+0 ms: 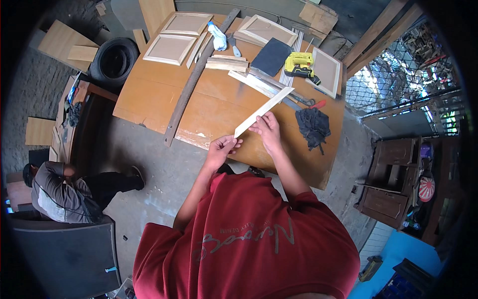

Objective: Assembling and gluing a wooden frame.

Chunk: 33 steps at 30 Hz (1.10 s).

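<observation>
A pale wooden strip with angled ends is held up over the near part of the brown table. My left hand pinches around its near, lower end, with the fingers closed. Farther along, my right hand grips the strip near its middle between thumb and fingers. Beyond the strip's upper end, another wooden strip lies slanting on the table. A crumpled black cloth sits to the right of my right hand, beside a red-handled tool.
On the brown table lie a yellow-and-black power tool, a dark flat sheet, stacked wood strips, a white bottle and framed panels. A long bar crosses it. A person is at the left.
</observation>
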Each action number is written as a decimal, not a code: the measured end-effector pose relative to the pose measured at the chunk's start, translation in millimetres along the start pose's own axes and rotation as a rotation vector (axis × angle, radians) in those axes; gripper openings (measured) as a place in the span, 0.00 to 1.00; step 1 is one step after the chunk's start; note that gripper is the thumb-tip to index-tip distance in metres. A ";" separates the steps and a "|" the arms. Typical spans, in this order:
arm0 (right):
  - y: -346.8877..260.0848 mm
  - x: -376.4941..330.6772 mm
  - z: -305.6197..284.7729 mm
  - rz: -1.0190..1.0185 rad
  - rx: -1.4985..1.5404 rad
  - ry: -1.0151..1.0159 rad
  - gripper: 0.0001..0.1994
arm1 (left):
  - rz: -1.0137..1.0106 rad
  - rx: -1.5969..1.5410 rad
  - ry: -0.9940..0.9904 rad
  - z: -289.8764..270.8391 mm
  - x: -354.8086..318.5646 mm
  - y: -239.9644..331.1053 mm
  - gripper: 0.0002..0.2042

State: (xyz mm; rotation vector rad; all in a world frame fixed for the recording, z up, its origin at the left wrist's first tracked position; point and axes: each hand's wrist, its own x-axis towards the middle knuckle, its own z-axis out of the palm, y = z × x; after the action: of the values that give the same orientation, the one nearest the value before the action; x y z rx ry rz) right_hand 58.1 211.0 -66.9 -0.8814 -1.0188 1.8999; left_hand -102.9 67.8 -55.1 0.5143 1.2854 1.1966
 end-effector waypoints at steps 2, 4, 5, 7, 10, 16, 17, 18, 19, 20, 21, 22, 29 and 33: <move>-3.8 -4.5 -4.4 0.011 0.005 0.009 0.07 | 0.101 0.005 0.018 6.3 0.4 -3.6 0.13; -8.3 -11.7 -5.7 0.000 0.049 0.009 0.07 | 0.138 0.032 0.055 10.2 -1.2 -5.0 0.12; -12.4 -15.6 -6.3 -0.005 0.088 0.008 0.06 | 0.171 0.053 0.095 13.2 -1.0 -5.4 0.11; -18.7 -21.2 -9.0 -0.009 0.129 0.003 0.08 | 0.216 0.089 0.108 16.3 -0.5 -3.4 0.10; -25.7 -27.1 -15.2 -0.004 0.171 0.000 0.12 | 0.270 0.165 0.146 23.3 -1.1 1.2 0.10; -27.8 -24.8 -19.3 0.053 0.172 0.030 0.19 | 0.498 0.410 0.220 24.5 1.9 13.9 0.10; -26.1 -24.3 -16.8 0.050 0.166 0.047 0.19 | 0.520 0.476 0.205 21.2 1.7 15.9 0.09; -21.9 -24.4 -16.1 0.049 0.172 0.048 0.19 | 0.544 0.541 0.189 17.7 2.2 18.7 0.09; -15.4 -23.4 -16.0 0.047 0.142 0.110 0.20 | 0.549 0.547 0.188 13.1 0.8 23.8 0.09; -10.1 -21.7 -15.1 0.045 0.111 0.175 0.20 | 0.536 0.662 0.200 7.6 -0.7 28.0 0.09; -4.2 -21.5 -12.8 0.022 0.082 0.257 0.20 | 0.524 0.775 0.212 1.1 2.6 34.9 0.10; 2.4 -19.9 -11.8 0.016 0.082 0.247 0.20 | 0.533 0.776 0.220 -12.6 11.8 36.7 0.10; 48.9 -12.4 -17.3 -0.171 -0.538 0.443 0.13 | 0.557 0.328 0.576 -142.2 127.2 67.7 0.12; 67.9 -10.7 4.5 -0.126 -0.555 0.342 0.11 | 0.487 0.587 0.608 -192.7 207.3 110.9 0.11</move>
State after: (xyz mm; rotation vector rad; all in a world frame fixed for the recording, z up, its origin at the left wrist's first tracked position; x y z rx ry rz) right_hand 37.9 175.4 -122.3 -1.3636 -1.3686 1.3110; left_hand -353.4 231.7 -108.0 0.9760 2.1452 1.4278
